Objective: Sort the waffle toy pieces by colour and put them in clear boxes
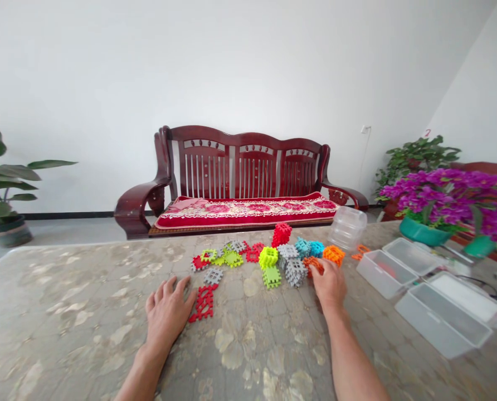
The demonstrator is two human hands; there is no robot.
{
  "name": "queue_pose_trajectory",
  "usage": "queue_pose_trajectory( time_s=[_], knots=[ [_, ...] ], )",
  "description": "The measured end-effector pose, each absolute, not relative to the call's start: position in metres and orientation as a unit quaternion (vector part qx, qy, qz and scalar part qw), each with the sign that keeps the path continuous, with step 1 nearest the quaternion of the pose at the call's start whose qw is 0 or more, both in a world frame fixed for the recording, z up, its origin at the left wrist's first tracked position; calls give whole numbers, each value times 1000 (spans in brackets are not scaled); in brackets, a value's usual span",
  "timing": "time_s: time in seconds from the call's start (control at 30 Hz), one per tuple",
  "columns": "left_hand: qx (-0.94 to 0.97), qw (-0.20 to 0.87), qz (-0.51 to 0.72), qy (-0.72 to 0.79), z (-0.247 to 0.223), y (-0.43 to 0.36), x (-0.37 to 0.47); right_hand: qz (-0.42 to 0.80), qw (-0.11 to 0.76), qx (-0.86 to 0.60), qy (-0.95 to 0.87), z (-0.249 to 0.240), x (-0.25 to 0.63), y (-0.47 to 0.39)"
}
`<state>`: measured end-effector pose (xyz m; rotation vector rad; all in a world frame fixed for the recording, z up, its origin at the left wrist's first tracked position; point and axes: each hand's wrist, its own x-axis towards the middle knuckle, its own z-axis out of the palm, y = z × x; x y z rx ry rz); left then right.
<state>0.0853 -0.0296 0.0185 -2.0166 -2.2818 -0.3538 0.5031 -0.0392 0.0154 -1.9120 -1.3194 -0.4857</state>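
Left hand: open, flat on marbled table, beside red lattice tiles. Right hand: fingers curled over orange waffle block, grip uncertain.

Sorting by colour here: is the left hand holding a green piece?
No, the left hand lies flat on the table beside flat red pieces.

Near half of the table bare between and beside the left hand and right hand; open passage there. Ahead, a band of interlocking plastic pieces runs across mid-table, with a red stack standing tallest. Right side crowded: clear plastic boxes, a round clear container and potted purple flowers block the way.
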Motion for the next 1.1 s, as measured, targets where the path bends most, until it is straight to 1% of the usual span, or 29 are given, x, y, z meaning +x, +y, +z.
queue_pose_trajectory(
  time_s=[0.1, 0.2, 0.27, 0.33, 0.43, 0.53, 0.67, 0.77, 0.93, 1.1],
  knots=[
    [-656, 36, -117, -745, 18, -30, 85, -213, 417, -720, -513, 24, 497, -43],
    [-654, 33, -126, -745, 19, -30, 86, -214, 474, -662, -540, 34, 478, -44],
    [-654, 26, -130, -745, 20, -31, 87, -192, 498, -608, -587, 38, 455, -43],
    [-652, 23, -129, -747, 21, -32, 87, -146, 497, -551, -654, 39, 425, -43],
    [-653, 16, -129, -746, 23, -34, 88, -58, 448, -489, -746, 36, 377, -49],
    [-653, 10, -133, -745, 22, -34, 89, 7, 372, -461, -805, 33, 340, -59],
    [-656, 4, -143, -741, 21, -34, 92, 59, 260, -427, -864, 33, 313, -71],
    [-660, -1, -145, -737, 22, -35, 93, 66, 209, -397, -891, 33, 304, -75],
    [-678, -16, -141, -721, 21, -36, 94, 62, 191, -404, -892, 34, 300, -74],
    [-680, -13, -139, -720, 18, -34, 93, 51, 230, -439, -867, 38, 306, -75]
  ],
)
